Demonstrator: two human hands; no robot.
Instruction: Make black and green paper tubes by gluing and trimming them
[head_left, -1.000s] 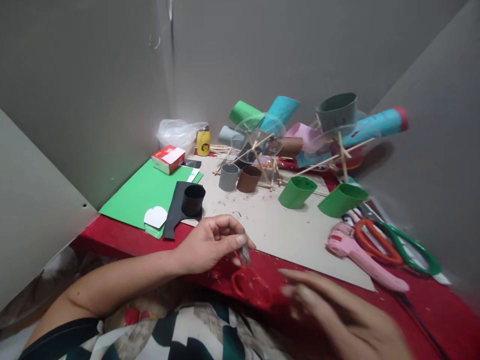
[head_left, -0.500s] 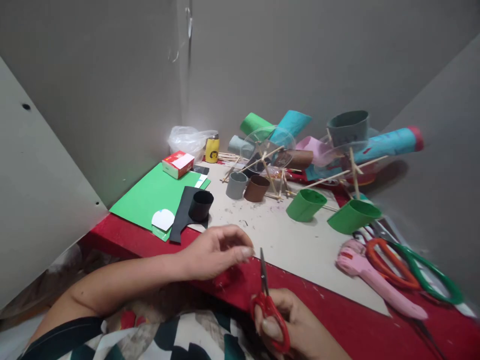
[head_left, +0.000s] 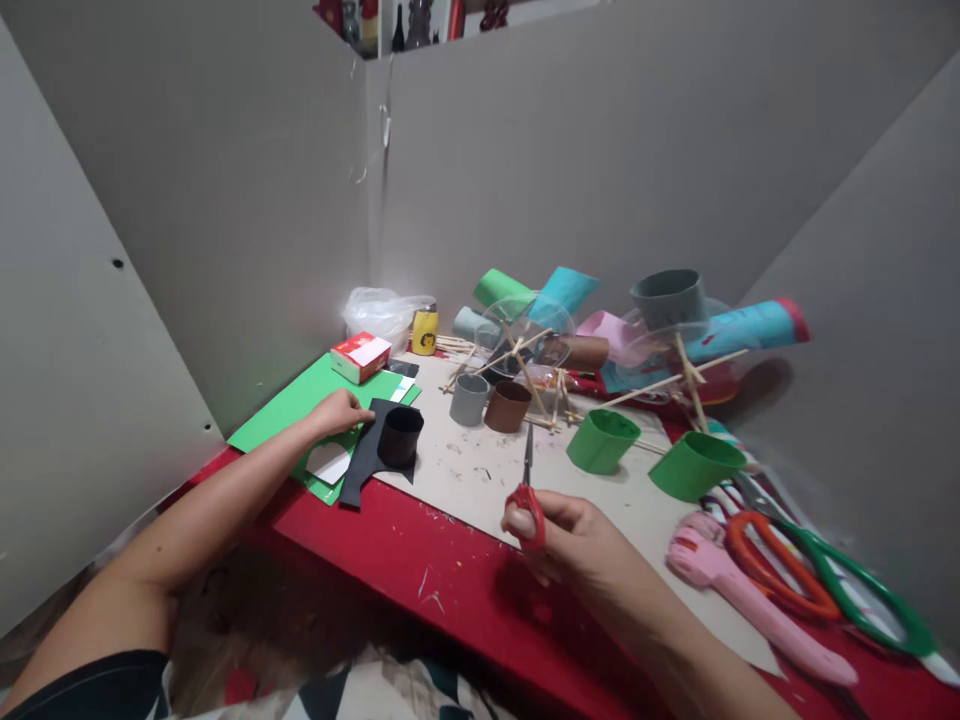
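My right hand (head_left: 559, 530) holds small red-handled scissors (head_left: 527, 490) with the blades pointing up, over the front of the table. My left hand (head_left: 339, 412) is curled, fingertips pinched at the left edge of a cut black sheet (head_left: 362, 462). A black ring (head_left: 401, 437) stands on that sheet. Beneath the left hand and wrist lie a green sheet (head_left: 289, 400) and a white piece (head_left: 328, 464), partly covered by the arm. A grey ring (head_left: 469, 400) and a brown ring (head_left: 508, 407) stand near the scissor tips.
Green rings (head_left: 604, 442) stand at right. Wooden sticks (head_left: 525, 370) and coloured tubes (head_left: 562, 296) crowd the back. A pink tool (head_left: 757, 605) and larger green-handled scissors (head_left: 870, 590) lie at the right edge. A red-and-white box (head_left: 361, 357) and a yellow can (head_left: 424, 330) sit at back left.
My left hand has moved left and away from me to the black sheet. My right hand has raised the scissors forward over the table. The view has tilted up.
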